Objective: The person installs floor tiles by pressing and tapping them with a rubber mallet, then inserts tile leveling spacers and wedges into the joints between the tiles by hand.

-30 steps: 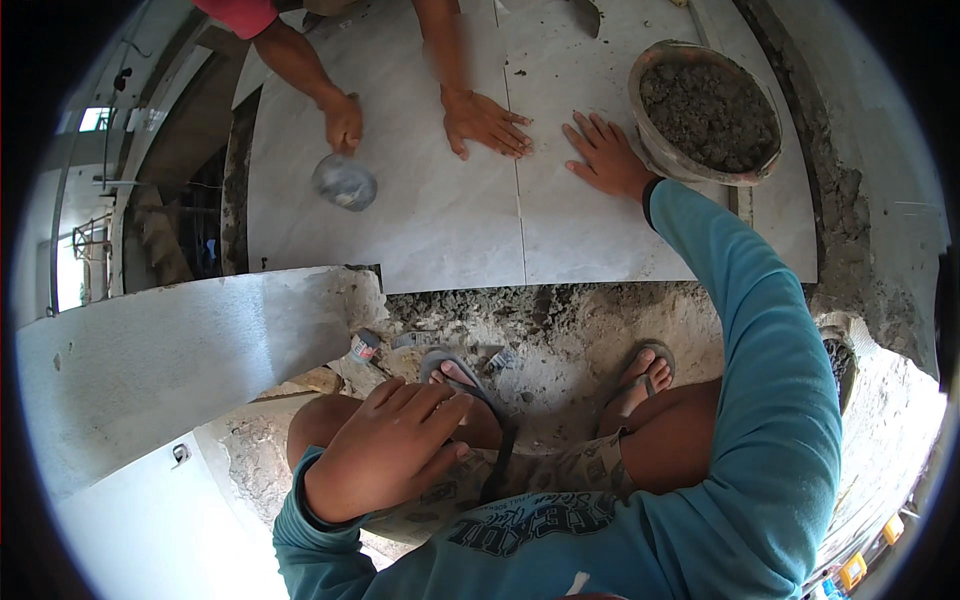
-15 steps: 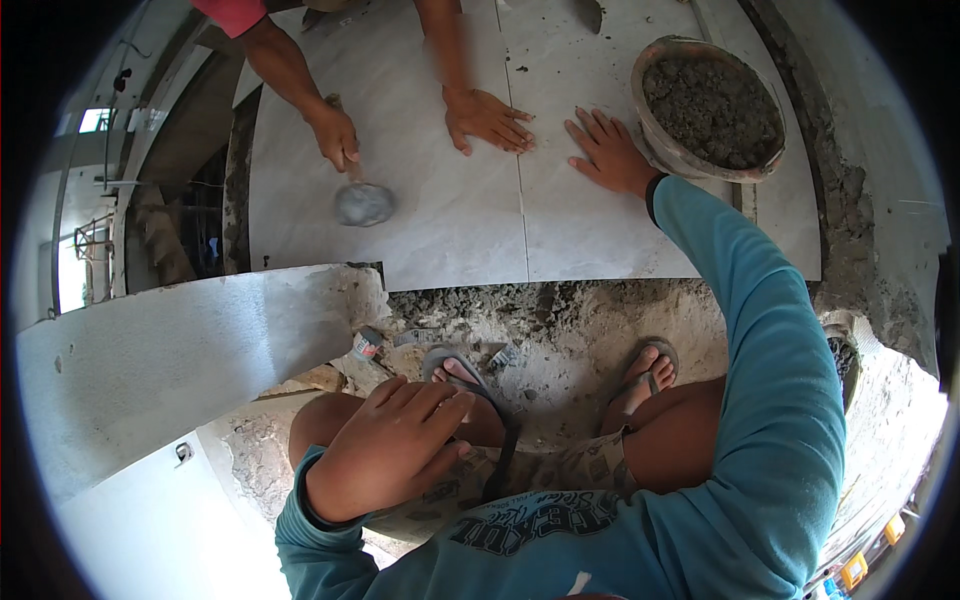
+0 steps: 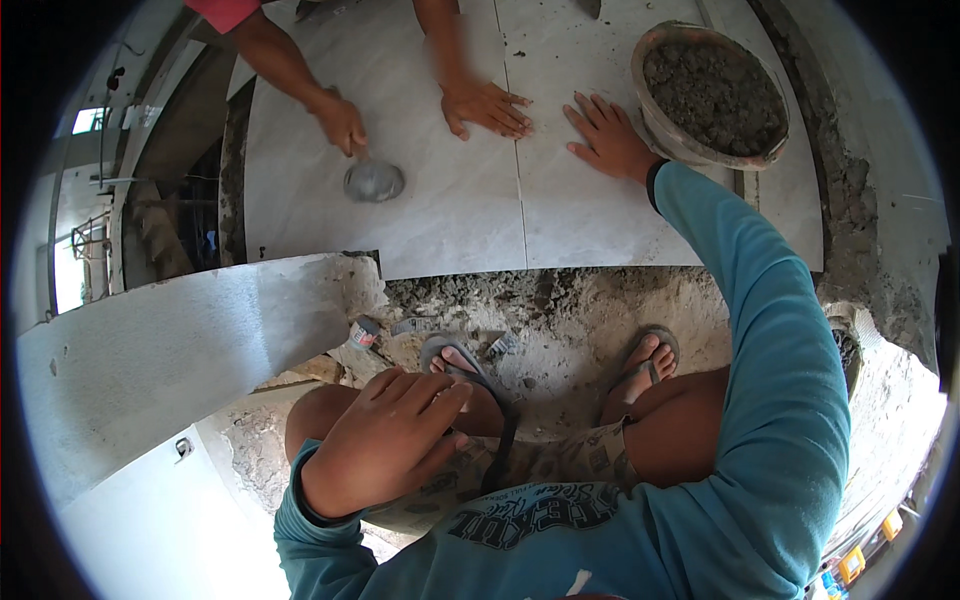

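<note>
My right hand (image 3: 608, 138) lies flat with fingers spread on a large grey tile (image 3: 600, 215), close to the seam with the neighbouring tile (image 3: 440, 225). Beside it stands a round bucket (image 3: 655, 125) filled with wet grey mortar (image 3: 712, 98). My left hand (image 3: 385, 440) rests over my left knee, holding nothing, its fingers stretched out and the thumb apart. Across from me, a co-worker's hand (image 3: 340, 122) grips a mallet (image 3: 374, 181) with a rounded grey head over the left tile. The co-worker's other hand (image 3: 485, 108) presses flat beside the seam.
A low curved wall (image 3: 200, 330) runs along the left. Rough mortar (image 3: 480, 288) shows under the tiles' near edge. A small can (image 3: 363, 332) and scraps lie by my sandalled feet (image 3: 455, 360). Rough concrete (image 3: 850, 215) borders the tiles at right.
The mallet has shifted slightly away from me and to the right over the left tile. My hands and the co-worker's flat hand keep their places; the whole view has tilted a little.
</note>
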The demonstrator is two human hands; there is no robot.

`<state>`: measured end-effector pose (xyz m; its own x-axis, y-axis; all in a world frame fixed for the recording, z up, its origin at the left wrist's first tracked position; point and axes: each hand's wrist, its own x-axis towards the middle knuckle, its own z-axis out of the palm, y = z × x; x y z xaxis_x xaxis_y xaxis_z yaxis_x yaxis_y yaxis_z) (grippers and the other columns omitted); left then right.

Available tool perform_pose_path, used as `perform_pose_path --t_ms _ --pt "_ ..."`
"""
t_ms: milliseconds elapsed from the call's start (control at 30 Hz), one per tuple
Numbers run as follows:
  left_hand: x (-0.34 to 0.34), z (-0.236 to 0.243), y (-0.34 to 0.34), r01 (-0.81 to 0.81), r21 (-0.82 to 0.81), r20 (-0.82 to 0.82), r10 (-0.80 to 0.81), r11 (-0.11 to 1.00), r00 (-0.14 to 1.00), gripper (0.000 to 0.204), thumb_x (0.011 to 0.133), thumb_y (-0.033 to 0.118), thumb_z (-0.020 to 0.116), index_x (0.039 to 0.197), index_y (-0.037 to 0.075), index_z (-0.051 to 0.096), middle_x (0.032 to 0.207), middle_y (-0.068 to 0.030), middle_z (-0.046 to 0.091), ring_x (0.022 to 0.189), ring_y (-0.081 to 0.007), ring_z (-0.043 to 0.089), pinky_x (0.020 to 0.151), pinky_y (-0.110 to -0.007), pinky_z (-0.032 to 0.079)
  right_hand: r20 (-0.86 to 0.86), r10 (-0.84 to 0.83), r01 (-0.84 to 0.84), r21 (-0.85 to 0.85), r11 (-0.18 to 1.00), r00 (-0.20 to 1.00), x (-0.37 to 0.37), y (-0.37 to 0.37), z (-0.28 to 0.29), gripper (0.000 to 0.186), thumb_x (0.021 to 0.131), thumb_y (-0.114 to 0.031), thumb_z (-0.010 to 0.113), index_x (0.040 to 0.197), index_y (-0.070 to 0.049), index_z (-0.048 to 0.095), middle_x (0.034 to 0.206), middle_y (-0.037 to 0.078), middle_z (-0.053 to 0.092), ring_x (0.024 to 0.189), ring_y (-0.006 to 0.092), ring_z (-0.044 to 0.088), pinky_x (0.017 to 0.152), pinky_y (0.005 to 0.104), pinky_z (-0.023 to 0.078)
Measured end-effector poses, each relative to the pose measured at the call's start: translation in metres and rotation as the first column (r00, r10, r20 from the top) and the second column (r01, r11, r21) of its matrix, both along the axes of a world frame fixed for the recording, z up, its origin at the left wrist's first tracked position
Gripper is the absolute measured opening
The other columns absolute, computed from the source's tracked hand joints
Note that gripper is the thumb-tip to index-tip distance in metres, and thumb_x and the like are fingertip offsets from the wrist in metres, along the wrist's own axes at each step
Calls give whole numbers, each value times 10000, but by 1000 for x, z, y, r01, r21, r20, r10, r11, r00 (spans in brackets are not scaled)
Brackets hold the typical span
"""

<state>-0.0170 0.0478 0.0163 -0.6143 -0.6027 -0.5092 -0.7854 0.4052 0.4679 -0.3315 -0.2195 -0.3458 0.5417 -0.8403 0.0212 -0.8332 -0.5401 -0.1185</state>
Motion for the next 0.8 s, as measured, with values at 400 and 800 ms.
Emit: perform_pose_path --t_ms 400,800 --pt "-3 0 0 30 -60 -1 -31 998 1000 407 927 220 721 1266 39 587 1194 -142 620 1109 -324 633 989 -454 475 -33 -9 10 7 1000 999 1 1 3 710 1083 -560 378 1654 -158 252 1714 179 183 1578 401 159 1258 567 175" --pt "-3 0 -1 24 -70 -23 -26 997 999 416 914 206 728 1268 39 584 1166 -139 616 1091 -329 630 970 -454 480 -38 -10 10 -1 1000 999 -1 -1 -1 708 1082 -561 373 1653 -158 260 1716 175 179 1581 394 157 1260 562 172"
